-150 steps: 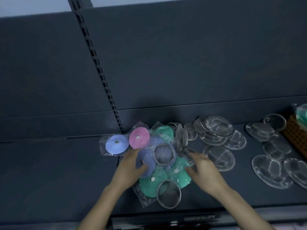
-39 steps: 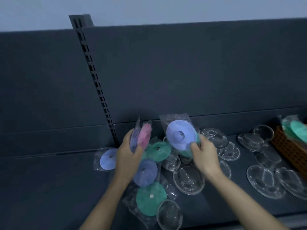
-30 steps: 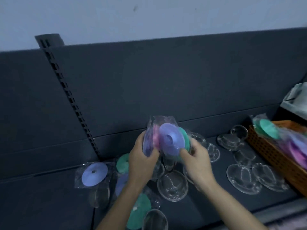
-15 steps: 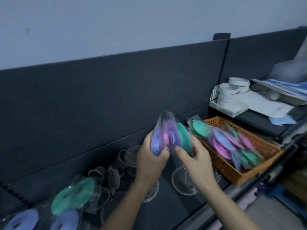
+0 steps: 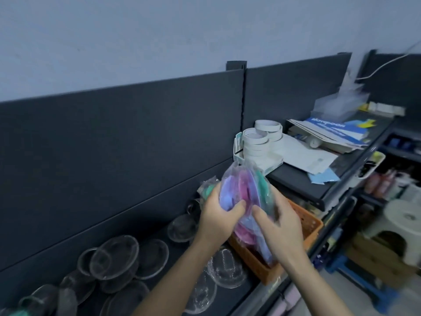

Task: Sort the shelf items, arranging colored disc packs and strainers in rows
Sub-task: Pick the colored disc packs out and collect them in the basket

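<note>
Left hand: curled round the purple side of a bundle of disc packs, thumb laid across the front.
Right hand: clasps the green side of the same bundle, so the slippery plastic bags are squeezed together from both sides and cannot fan out.
Disc packs: held on edge between the two hands, purple, pink and green discs stacked face to face.
Orange basket: directly below the hands, with more pink and purple packs already standing in it.
Strainers: a loose, overlapping heap on the shelf, down and to the left of the left hand, not yet in rows.
Step in hand: probably lowering the bundle into the basket alongside the others.
Risk: a loosened squeeze could let the middle packs slide out.
</note>
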A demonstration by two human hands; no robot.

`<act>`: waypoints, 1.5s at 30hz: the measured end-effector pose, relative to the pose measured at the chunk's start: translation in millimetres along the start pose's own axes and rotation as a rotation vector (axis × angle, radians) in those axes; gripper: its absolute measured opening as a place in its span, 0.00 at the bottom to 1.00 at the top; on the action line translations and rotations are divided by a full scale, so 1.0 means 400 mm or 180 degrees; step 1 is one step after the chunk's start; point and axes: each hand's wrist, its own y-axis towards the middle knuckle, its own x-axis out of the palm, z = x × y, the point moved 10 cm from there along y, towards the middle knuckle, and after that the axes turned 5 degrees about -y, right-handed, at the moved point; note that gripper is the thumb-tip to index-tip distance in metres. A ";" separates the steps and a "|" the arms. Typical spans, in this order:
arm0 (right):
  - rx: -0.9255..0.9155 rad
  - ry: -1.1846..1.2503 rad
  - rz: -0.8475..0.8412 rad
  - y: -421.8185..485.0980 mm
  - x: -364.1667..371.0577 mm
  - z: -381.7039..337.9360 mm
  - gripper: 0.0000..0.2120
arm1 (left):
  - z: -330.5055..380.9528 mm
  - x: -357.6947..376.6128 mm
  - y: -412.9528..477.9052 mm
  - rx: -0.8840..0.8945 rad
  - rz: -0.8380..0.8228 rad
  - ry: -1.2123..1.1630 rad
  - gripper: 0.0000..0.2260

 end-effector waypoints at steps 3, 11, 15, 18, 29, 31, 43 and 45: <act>0.0018 -0.0512 -0.0067 0.039 -0.039 0.058 0.27 | -0.032 0.069 0.052 -0.0030 -0.0069 0.0153 0.16; 0.0247 -0.1392 -0.0880 0.056 -0.030 0.250 0.30 | -0.128 0.126 0.118 -0.0004 -0.0115 0.1612 0.45; 0.0187 -0.1249 -0.0970 0.049 0.005 0.274 0.30 | -0.123 0.113 0.123 0.0327 0.0008 0.1981 0.45; 0.0376 -0.1798 -0.1251 0.035 0.044 0.317 0.33 | -0.136 0.121 0.128 0.0405 -0.0145 0.2281 0.38; 0.0353 -0.2677 -0.1635 0.030 0.087 0.335 0.32 | -0.250 0.081 0.142 -0.0385 -0.0427 0.3085 0.25; 0.0345 -0.2439 -0.1427 0.047 0.062 0.304 0.32 | -0.199 0.081 0.131 -0.0102 -0.0323 0.2877 0.29; -0.0805 -0.1767 -0.1472 -0.070 0.272 0.002 0.22 | -0.062 -0.201 -0.110 0.0312 0.0103 0.2477 0.24; -0.0949 -0.1836 -0.1595 -0.111 0.340 -0.025 0.21 | -0.067 -0.293 -0.167 0.0165 0.0316 0.2579 0.24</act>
